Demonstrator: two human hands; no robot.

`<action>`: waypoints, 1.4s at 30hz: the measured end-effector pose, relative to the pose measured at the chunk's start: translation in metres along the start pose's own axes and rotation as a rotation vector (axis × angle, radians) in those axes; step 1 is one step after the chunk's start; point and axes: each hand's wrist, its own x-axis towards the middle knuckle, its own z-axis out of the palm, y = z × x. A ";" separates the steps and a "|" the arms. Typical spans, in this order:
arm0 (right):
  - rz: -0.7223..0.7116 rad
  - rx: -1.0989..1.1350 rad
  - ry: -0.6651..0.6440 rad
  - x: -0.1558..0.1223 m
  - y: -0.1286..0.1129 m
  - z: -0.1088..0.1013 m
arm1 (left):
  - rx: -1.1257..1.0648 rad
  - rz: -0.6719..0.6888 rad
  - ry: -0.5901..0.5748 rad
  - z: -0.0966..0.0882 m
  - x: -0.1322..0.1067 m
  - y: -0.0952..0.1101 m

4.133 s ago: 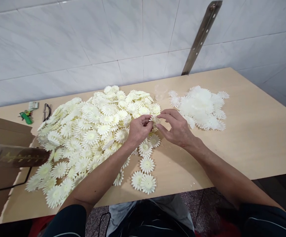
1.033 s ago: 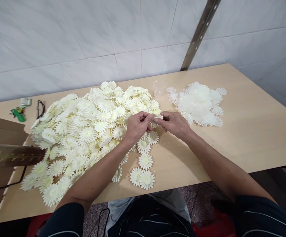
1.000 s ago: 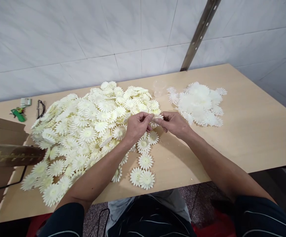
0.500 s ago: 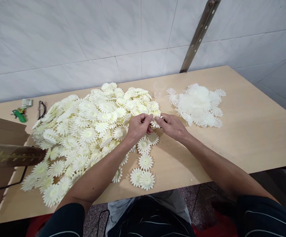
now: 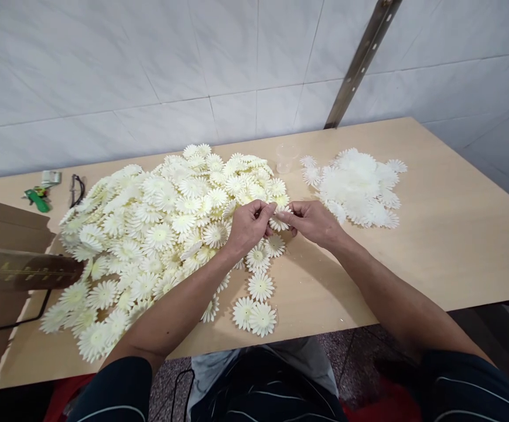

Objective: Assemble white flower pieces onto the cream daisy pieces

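My left hand (image 5: 248, 225) and my right hand (image 5: 312, 221) meet over the middle of the wooden table (image 5: 447, 234). Both pinch the same cream daisy-shaped flower piece (image 5: 279, 220), which is held just above the tabletop at the right edge of a big heap of cream daisy pieces (image 5: 157, 223). A smaller heap of whiter flower pieces (image 5: 359, 186) lies to the right of my right hand. Several single daisies (image 5: 254, 313) lie near the table's front edge below my hands.
A small clear plastic cup (image 5: 286, 158) stands between the two heaps near the tiled wall. A green tool (image 5: 38, 198) and a dark loop (image 5: 77, 189) lie at the far left. A brown cardboard box (image 5: 3, 264) sits at the left edge. A metal strip (image 5: 359, 61) leans up the wall.
My hands stay together on the flower piece, with only small finger shifts. The view has drifted slightly.
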 end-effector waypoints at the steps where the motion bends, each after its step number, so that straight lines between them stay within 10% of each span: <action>1: -0.013 -0.033 0.007 0.000 -0.001 0.000 | -0.004 -0.003 -0.004 0.000 0.000 0.000; 9: -0.023 -0.096 0.203 -0.003 -0.007 0.006 | -0.186 -0.047 -0.169 0.005 0.001 -0.004; 21: 0.048 0.218 0.079 0.001 0.007 0.009 | -0.383 -0.252 -0.136 -0.006 0.014 -0.007; 28: -0.375 -0.228 0.503 -0.008 0.008 0.006 | -0.308 -0.222 -0.070 -0.004 0.013 -0.005; 33: -0.429 -0.314 0.313 -0.008 0.013 0.012 | -0.255 -0.188 -0.029 -0.003 0.011 -0.005; 42: -0.081 0.134 0.151 -0.004 0.008 0.006 | -0.297 -0.218 -0.056 -0.005 0.012 -0.005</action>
